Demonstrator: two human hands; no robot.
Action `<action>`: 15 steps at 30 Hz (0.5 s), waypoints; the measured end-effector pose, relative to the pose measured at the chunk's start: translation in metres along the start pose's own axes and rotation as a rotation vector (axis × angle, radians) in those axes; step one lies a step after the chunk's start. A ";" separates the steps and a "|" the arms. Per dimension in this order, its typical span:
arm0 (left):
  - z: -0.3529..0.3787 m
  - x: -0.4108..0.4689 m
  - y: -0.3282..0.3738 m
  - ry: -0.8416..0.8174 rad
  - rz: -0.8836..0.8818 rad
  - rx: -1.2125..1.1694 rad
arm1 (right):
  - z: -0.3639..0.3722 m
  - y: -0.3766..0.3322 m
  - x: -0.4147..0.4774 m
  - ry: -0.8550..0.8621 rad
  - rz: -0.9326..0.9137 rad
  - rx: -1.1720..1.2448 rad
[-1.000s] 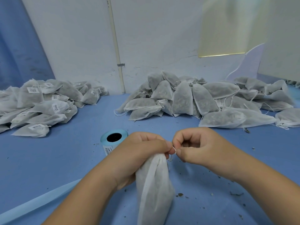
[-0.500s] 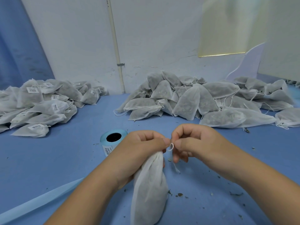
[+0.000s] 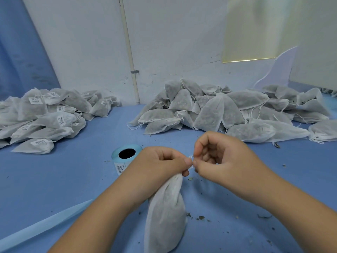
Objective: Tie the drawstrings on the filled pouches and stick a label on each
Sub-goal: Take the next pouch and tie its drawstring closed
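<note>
1. Filled pouch: white mesh, upright, neck gathered tight.
2. Drawstring: thin white loop at that neck (knot unclear).
3. Unlabelled pouches: heaped far right on the counter.
4. Labelled pouches: heaped far left.
5. Label roll: blue, left of the neck.

Place: a small, plain hand-packing workshop
Table: one wide table under blue cloth, set against the wall
Stock: a big heap of unlabelled pouches at the far right, filled, strings loose
Finished: a heap of labelled pouches at the far left, barcode stickers showing
Supplies: a label roll standing on the table, a blue liner strip at the near left
Litter: dried herb crumbs scattered on the cloth
Walls: scuffed white wall with a bare conduit pipe clipped to it
Handwork: the left hand grips a pouch at its neck, the right hand pinches its drawstring
</note>
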State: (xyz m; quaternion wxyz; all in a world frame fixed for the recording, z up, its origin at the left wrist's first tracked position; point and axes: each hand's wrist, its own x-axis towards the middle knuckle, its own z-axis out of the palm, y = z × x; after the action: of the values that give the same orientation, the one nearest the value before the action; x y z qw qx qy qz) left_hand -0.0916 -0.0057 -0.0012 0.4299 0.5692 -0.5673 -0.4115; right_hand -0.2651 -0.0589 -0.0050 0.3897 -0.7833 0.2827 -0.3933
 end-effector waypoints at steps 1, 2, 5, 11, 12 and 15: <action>0.000 0.000 0.000 0.001 0.003 0.016 | 0.000 0.000 0.000 0.003 -0.010 -0.023; 0.000 0.000 0.000 0.001 0.006 0.026 | 0.000 -0.001 0.000 0.007 -0.019 -0.044; 0.001 -0.001 0.002 -0.008 0.012 0.040 | 0.000 -0.001 -0.001 0.018 -0.049 -0.101; 0.001 0.000 0.001 -0.009 -0.005 0.054 | -0.001 -0.001 -0.001 -0.003 -0.182 -0.335; 0.001 0.000 0.000 -0.004 -0.002 0.066 | -0.001 0.000 -0.001 0.001 -0.206 -0.387; 0.002 0.001 -0.001 0.017 0.016 0.106 | 0.000 0.002 -0.001 0.010 -0.210 -0.462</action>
State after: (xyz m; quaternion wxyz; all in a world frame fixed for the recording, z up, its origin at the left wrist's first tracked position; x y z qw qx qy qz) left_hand -0.0928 -0.0066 -0.0026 0.4071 0.5902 -0.5891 -0.3727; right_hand -0.2661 -0.0594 -0.0067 0.1561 -0.8746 0.2840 -0.3607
